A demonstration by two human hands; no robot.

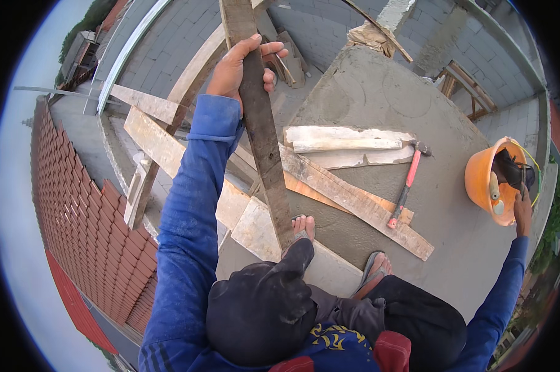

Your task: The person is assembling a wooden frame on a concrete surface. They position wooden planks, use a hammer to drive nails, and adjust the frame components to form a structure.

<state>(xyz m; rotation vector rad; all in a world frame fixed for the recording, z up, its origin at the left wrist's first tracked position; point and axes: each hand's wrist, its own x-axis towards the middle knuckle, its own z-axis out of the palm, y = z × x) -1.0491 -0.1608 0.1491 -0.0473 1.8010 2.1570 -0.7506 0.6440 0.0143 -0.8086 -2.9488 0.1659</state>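
My left hand (240, 67) is closed around a long, weathered wooden plank (262, 133), which stands tilted with its lower end near my left foot. Far to the right, my right hand (523, 214) is at the rim of an orange bucket (478, 180). Its fingers are closed on a thin dark piece I cannot make out. Inside the bucket lie a dark cloth-like bundle (508, 168) and a tool with a pale rounded handle (494, 186). A hammer (405, 186) with a red and black handle rests on the slab, its head beside whitish boards (348, 139).
More boards (354, 201) lie on the grey cement slab (391, 93) by my sandaled feet (376, 270). Timber pieces (156, 139) cross at the left, above a drop toward a tiled roof (88, 223). Grey block walls (317, 31) stand beyond.
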